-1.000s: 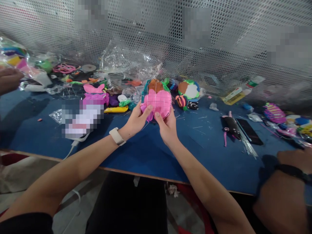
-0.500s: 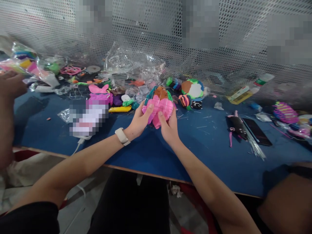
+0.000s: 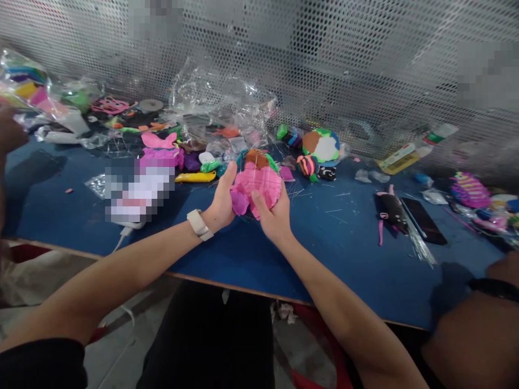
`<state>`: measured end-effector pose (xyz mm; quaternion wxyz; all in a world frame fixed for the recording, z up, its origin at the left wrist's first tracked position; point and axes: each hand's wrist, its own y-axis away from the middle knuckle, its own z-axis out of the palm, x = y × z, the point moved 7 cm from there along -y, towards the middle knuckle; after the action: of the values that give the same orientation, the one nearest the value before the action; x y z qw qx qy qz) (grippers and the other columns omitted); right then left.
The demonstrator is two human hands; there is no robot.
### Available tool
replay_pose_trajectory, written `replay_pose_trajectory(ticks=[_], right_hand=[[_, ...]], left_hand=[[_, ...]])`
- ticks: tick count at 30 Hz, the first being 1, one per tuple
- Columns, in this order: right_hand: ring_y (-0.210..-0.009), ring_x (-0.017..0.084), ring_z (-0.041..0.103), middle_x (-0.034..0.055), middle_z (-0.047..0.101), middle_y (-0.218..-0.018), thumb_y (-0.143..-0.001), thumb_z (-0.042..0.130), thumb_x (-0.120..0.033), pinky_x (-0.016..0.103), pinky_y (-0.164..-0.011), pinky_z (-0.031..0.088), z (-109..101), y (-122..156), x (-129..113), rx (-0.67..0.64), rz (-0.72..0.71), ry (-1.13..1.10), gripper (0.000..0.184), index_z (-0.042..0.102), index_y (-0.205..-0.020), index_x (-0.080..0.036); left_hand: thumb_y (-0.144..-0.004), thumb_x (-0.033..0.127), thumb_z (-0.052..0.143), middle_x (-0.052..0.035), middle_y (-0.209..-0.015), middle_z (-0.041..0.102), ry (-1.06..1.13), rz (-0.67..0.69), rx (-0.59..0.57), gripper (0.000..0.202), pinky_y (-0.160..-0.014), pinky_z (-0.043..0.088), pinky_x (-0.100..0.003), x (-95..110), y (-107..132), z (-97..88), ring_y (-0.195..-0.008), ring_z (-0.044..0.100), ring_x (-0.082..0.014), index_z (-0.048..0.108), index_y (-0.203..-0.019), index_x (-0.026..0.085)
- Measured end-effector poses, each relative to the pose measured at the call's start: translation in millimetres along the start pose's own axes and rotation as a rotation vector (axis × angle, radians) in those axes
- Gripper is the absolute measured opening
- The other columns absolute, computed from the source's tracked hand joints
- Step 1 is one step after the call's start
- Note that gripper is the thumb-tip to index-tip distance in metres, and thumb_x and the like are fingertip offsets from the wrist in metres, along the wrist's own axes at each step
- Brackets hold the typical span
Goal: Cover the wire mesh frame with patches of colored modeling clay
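Observation:
Both my hands hold a round modelling-clay piece (image 3: 259, 181) above the blue table. It has a pink, scalloped front, a purple lobe at its lower left, a brown patch on top, and blue and green at the edge. Clear film or fine lines seem to run across it. My left hand (image 3: 222, 202) grips its left side, the thumb raised off the front and the fingers hidden behind. On the lower right, my right hand (image 3: 276, 216) presses its thumb onto the pink clay, with its other fingers behind.
A yellow cutter (image 3: 197, 176) and a blurred phone (image 3: 141, 192) with a cable lie to the left. Clay figures, including a striped ball (image 3: 307, 166), and crumpled plastic (image 3: 219, 102) line the back. At right are a dark phone (image 3: 424, 220) and a bottle (image 3: 419, 148). Other people's arms show at both sides.
My left thumb has lifted off the pink front and now points up. The clay piece sits slightly further left in view. The arm at the far left has shifted toward the edge.

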<state>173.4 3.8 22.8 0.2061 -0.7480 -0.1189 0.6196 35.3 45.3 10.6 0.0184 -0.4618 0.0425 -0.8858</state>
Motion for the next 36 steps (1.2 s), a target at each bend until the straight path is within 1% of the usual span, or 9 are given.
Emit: replay_pose_trajectory(ticks=[7,11,14,17,20,24,26,31,36], right_hand=[[-0.144,0.034,0.074,0.0147,0.077,-0.152,-0.104,0.072,-0.076,0.059,-0.13,0.058,9,4,-2,-0.05,-0.047,0.024,0.076,0.055,-0.16,-0.028],[-0.138,0.035,0.076,0.0143,0.078,-0.146,-0.1,0.073,-0.08,0.061,-0.127,0.059,1,-7,3,-0.072,-0.022,0.035,0.077,0.058,-0.155,-0.028],[-0.134,0.037,0.076,0.0136,0.079,-0.142,-0.093,0.082,-0.081,0.063,-0.126,0.059,-18,-23,1,-0.128,-0.025,0.064,0.08,0.064,-0.147,-0.026],[-0.133,0.038,0.076,0.0117,0.081,-0.14,-0.088,0.088,-0.08,0.061,-0.124,0.06,-35,-35,0,-0.308,0.047,0.079,0.082,0.069,-0.147,-0.026],[-0.133,0.037,0.076,0.0108,0.082,-0.141,-0.099,0.078,-0.077,0.056,-0.118,0.063,-38,-32,1,-0.609,0.184,0.126,0.071,0.074,-0.146,-0.025],[-0.13,0.034,0.077,0.0106,0.081,-0.145,-0.101,0.077,-0.073,0.046,-0.11,0.065,-26,-12,-5,-1.045,0.205,0.202,0.069,0.075,-0.149,-0.024],[-0.127,0.032,0.077,0.0096,0.082,-0.144,-0.101,0.078,-0.071,0.043,-0.106,0.064,-22,-6,-10,-1.135,0.197,0.218,0.066,0.075,-0.148,-0.025],[-0.1,0.026,0.076,0.0089,0.085,-0.125,-0.101,0.074,-0.076,0.039,-0.088,0.06,-27,-14,-12,-1.033,0.194,0.326,0.064,0.082,-0.137,-0.023],[-0.079,0.022,0.07,0.0088,0.086,-0.116,-0.103,0.065,-0.083,0.039,-0.073,0.057,-48,-28,1,-0.824,0.208,0.409,0.07,0.084,-0.136,-0.025]], left_hand=[[-0.112,0.067,0.049,-0.0079,-0.139,0.08,0.096,0.017,0.213,0.051,-0.123,0.062,-0.051,8,3,-11.4,-0.155,0.066,-0.0337,0.072,-0.125,0.024],[-0.116,0.073,0.024,-0.0098,-0.114,0.083,-0.115,0.019,0.04,0.071,-0.114,0.065,-0.054,15,-7,-5.2,-0.145,0.072,-0.0342,0.076,-0.121,0.026],[-0.119,0.063,0.017,-0.0108,-0.117,0.081,-0.254,0.051,-0.005,0.068,-0.108,0.066,-0.057,21,-23,-14.6,-0.132,0.078,-0.0341,0.072,-0.119,0.024],[-0.116,0.053,0.046,-0.0129,-0.124,0.08,-0.443,0.112,0.029,0.035,-0.101,0.067,-0.055,28,-42,-33.4,-0.117,0.08,-0.0329,0.065,-0.114,0.024],[-0.106,0.032,0.061,-0.0113,-0.122,0.078,-0.735,0.227,-0.046,0.01,-0.103,0.065,-0.05,36,-52,-38.4,-0.11,0.077,-0.0277,0.065,-0.11,0.024],[-0.098,0.023,0.071,-0.0122,-0.123,0.075,-1.278,0.416,-0.245,0.012,-0.116,0.057,-0.052,34,-39,-22.2,-0.12,0.071,-0.0297,0.07,-0.109,0.02],[-0.098,0.027,0.073,-0.0141,-0.129,0.073,-1.47,0.456,-0.299,0.018,-0.119,0.054,-0.058,27,-29,-15.6,-0.128,0.068,-0.035,0.072,-0.114,0.019],[-0.103,0.028,0.068,-0.0153,-0.139,0.07,-1.65,0.478,-0.295,0.023,-0.123,0.051,-0.063,21,-24,-15.6,-0.135,0.063,-0.0397,0.073,-0.123,0.019],[-0.102,0.026,0.068,-0.0196,-0.14,0.068,-1.596,0.576,-0.288,0.027,-0.127,0.051,-0.062,26,-33,-22.5,-0.139,0.061,-0.0408,0.073,-0.126,0.016]])
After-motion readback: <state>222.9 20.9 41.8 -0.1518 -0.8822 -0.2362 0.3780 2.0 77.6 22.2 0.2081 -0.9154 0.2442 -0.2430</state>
